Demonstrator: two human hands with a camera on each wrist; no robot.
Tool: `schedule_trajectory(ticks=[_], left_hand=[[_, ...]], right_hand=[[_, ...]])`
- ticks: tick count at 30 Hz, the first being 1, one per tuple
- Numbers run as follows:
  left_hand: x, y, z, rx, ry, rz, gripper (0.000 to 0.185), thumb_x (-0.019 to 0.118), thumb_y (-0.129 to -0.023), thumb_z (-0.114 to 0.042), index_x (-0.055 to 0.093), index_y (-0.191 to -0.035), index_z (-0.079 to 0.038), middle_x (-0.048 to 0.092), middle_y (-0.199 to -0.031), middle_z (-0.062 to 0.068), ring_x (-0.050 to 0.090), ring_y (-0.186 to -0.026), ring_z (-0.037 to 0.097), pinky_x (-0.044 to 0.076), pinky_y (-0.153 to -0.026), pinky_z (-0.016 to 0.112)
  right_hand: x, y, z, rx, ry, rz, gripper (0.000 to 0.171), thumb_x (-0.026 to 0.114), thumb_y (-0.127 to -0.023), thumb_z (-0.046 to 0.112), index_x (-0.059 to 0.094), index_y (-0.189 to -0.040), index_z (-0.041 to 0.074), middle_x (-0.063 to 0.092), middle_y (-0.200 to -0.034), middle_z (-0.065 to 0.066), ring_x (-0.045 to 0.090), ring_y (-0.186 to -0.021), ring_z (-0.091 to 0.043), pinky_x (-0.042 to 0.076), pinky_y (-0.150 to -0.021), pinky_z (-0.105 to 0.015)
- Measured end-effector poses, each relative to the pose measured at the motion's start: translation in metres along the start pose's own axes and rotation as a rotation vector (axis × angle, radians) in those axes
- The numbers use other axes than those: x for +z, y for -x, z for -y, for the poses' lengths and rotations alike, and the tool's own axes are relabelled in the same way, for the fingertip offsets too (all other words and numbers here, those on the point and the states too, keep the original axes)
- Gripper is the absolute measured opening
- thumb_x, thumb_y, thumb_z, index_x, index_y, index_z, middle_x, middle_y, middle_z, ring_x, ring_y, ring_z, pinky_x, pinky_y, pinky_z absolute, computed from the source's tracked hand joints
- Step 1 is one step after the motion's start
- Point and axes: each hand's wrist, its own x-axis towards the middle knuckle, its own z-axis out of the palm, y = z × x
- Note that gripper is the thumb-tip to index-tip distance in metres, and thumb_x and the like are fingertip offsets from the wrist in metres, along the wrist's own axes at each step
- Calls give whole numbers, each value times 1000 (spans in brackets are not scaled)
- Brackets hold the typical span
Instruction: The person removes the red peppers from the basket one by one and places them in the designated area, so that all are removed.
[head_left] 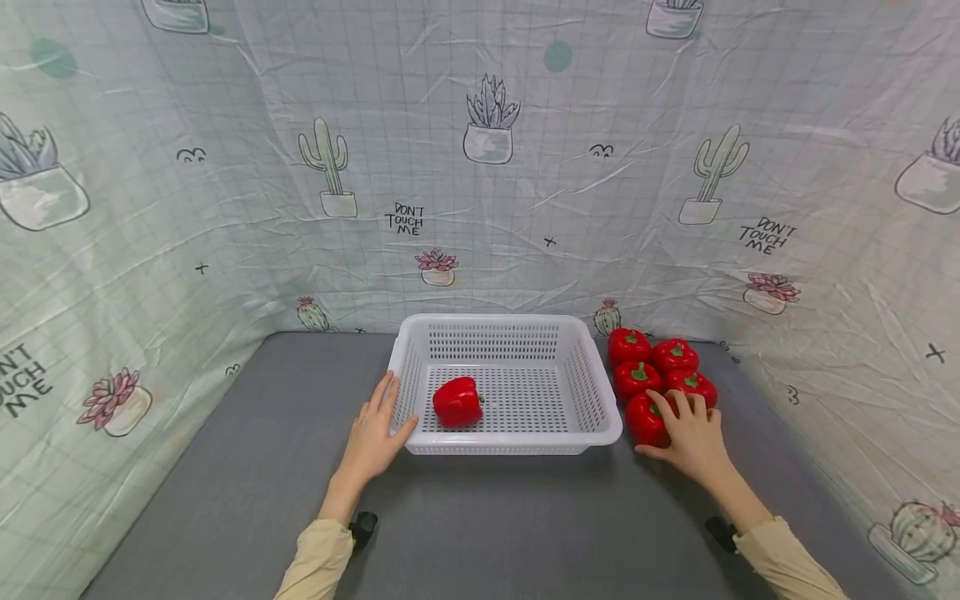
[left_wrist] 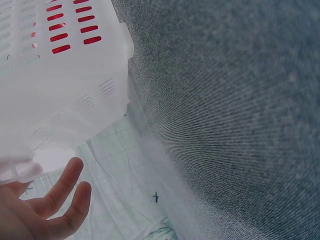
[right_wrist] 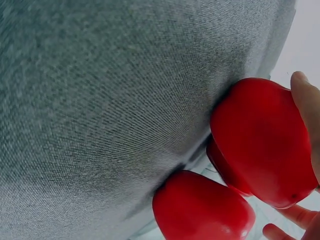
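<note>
A white plastic basket with slotted walls stands at the middle of the table. Inside it, toward the left, a red bell pepper lies on its side. My left hand rests against the basket's left rim, fingers fairly straight and thumb at the near corner. To the right of the basket, several red bell peppers stand grouped with green stems up. My right hand holds the nearest bell pepper, thumb on the near side and fingers over the far side. In the right wrist view, another bell pepper sits beside the held pepper.
The table has a grey cloth surface. A pale curtain printed with cacti and potted plants hangs behind the table and along both sides. The peppers stand close to the basket's right wall.
</note>
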Motion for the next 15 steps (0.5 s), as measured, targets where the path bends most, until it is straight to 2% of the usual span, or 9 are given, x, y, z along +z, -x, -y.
schedule_trajectory(ticks=[6, 15], left_hand=[[0, 0, 2, 6, 11, 5, 68, 54, -84, -35, 29, -139, -3, 25, -146, 13, 38, -122, 43, 28, -95, 62], [1, 0, 1, -1, 12, 6, 68, 55, -84, -35, 30, -139, -3, 25, -146, 12, 38, -122, 44, 29, -92, 64]], right_hand=[[2, -2, -1, -8, 9, -18, 88, 84, -46, 41, 46, -118, 9, 47, -110, -20, 37, -103, -39, 35, -73, -57], [0, -2, -2, 0, 9, 33, 91, 84, -46, 43, 44, -121, 10, 45, -114, -20, 35, -105, -40, 34, -75, -58]])
